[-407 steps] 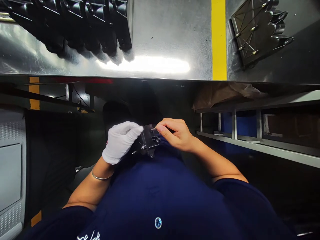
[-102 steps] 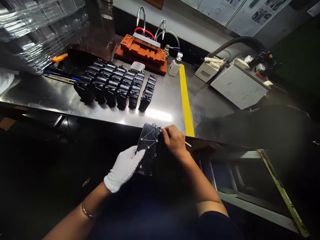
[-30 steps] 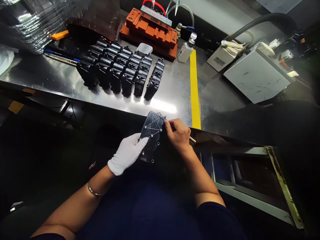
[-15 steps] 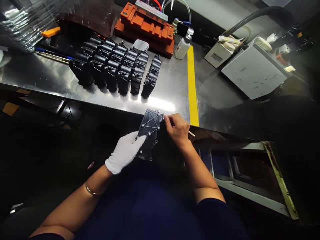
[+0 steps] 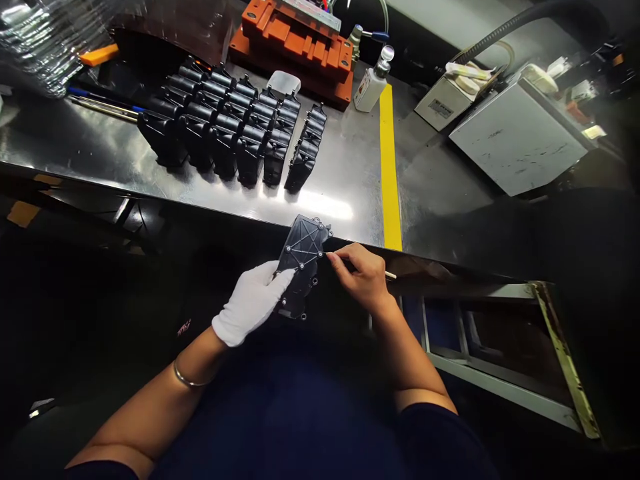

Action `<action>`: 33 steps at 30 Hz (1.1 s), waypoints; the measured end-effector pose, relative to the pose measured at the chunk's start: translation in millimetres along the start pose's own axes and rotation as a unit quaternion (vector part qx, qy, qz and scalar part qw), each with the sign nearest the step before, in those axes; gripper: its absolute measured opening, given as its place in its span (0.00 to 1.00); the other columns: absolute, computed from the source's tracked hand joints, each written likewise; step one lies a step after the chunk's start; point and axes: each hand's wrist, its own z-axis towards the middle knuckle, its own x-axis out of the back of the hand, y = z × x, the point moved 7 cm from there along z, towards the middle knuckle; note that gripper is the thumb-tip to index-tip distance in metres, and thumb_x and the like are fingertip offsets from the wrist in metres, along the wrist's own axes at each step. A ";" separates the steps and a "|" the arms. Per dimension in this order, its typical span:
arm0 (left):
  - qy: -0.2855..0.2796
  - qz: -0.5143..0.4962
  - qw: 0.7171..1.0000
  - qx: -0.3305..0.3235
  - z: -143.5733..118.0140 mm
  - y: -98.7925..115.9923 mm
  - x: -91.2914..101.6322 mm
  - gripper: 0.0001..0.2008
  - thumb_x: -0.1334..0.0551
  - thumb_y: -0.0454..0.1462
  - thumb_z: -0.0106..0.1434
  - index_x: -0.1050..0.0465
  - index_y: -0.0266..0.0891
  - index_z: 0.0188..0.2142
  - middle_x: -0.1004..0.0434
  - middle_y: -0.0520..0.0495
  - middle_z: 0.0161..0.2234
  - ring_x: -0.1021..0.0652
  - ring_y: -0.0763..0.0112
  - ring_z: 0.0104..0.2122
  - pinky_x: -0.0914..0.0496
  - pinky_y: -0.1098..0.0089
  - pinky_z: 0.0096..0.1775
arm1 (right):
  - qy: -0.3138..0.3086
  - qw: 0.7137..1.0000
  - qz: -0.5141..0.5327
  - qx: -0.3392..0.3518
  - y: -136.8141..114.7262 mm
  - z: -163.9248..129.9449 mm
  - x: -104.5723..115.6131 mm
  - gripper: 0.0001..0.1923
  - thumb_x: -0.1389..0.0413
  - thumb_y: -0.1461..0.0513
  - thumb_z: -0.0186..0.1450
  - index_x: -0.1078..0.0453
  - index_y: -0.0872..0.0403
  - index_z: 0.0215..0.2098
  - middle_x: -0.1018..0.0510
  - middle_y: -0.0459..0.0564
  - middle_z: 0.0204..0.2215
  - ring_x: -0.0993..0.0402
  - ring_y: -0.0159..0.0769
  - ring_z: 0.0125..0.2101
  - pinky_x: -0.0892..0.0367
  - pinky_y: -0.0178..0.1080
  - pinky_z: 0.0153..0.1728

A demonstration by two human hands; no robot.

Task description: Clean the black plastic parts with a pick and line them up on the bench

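A black plastic housing (image 5: pixel 306 241) with crossed ribs and several small round metal fittings is tilted in front of the bench edge. My left hand (image 5: pixel 254 299), in a white glove, grips its lower left side, the thumb lying over the ribbed face. My bare right hand (image 5: pixel 361 275) is pinched around a thin stick-like tool (image 5: pixel 391 275). Its pale rear end sticks out behind the hand, and its dark tip is close to a fitting on the housing's right edge. I cannot tell whether the tip touches. The fingers hide the tool's middle.
Rows of similar black housings (image 5: pixel 225 127) stand on the metal bench (image 5: pixel 210 193), with one housing (image 5: pixel 306 148) slightly apart. Behind are an orange fixture (image 5: pixel 300 50) and a white bottle (image 5: pixel 371 87). Yellow tape (image 5: pixel 390 167) crosses the bench; a grey-white box (image 5: pixel 520 137) sits to the right.
My right hand has shifted down from the housing's upper right corner to a fitting lower on its right edge. The left hand keeps its hold. The view has shifted slightly.
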 end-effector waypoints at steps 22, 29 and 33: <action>0.002 0.001 1.000 -0.003 0.4 2.5 0.5 0.15 0.41 0.46 0.61 0.23 0.38 0.36 0.20 0.48 0.30 0.23 0.67 0.32 0.31 0.73 0.32 | -0.034 0.997 -0.057 0.049 -2.6 8.7 0.9 0.12 0.45 0.59 0.67 0.29 0.53 0.26 0.22 0.46 0.22 0.27 0.28 0.23 0.39 0.32 0.25; 0.000 0.011 1.000 -0.005 1.0 0.7 0.4 0.16 0.41 0.47 0.61 0.23 0.38 0.36 0.21 0.49 0.29 0.24 0.67 0.30 0.31 0.73 0.32 | -0.037 0.998 -0.038 0.033 -0.6 8.5 0.4 0.12 0.45 0.59 0.67 0.28 0.53 0.26 0.21 0.47 0.23 0.26 0.29 0.23 0.37 0.32 0.25; 0.007 0.018 1.000 -0.006 0.9 0.5 1.5 0.16 0.41 0.47 0.61 0.23 0.38 0.36 0.22 0.49 0.29 0.24 0.68 0.30 0.31 0.73 0.31 | -0.026 0.999 -0.029 0.036 -0.9 7.3 1.5 0.12 0.45 0.59 0.67 0.28 0.54 0.27 0.22 0.47 0.22 0.27 0.29 0.23 0.37 0.33 0.25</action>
